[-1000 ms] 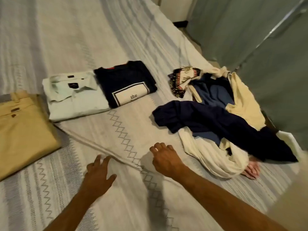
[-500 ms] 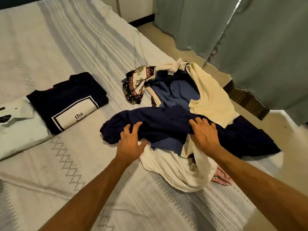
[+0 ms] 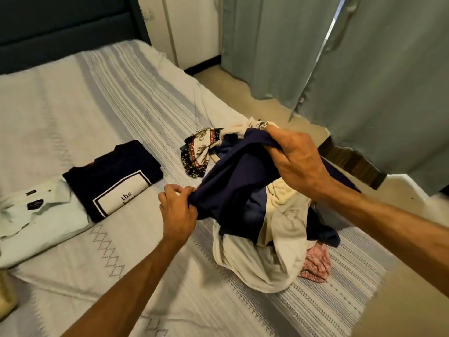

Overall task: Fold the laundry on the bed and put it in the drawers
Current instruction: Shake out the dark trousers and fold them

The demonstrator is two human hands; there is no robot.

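Stretching navy garment [image 3: 238, 181] slants up from left hand [image 3: 178, 212] to right hand [image 3: 295, 159]

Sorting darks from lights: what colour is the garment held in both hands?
Dark navy garment, clearest in the head view.

**One readable word on the folded clothes**

At left centre of the frame, the folded navy cotton T-shirt [image 3: 114, 176] carries a white framed panel printed "the". The pale folded collared shirt's [image 3: 36, 220] dark labels are too small to read.
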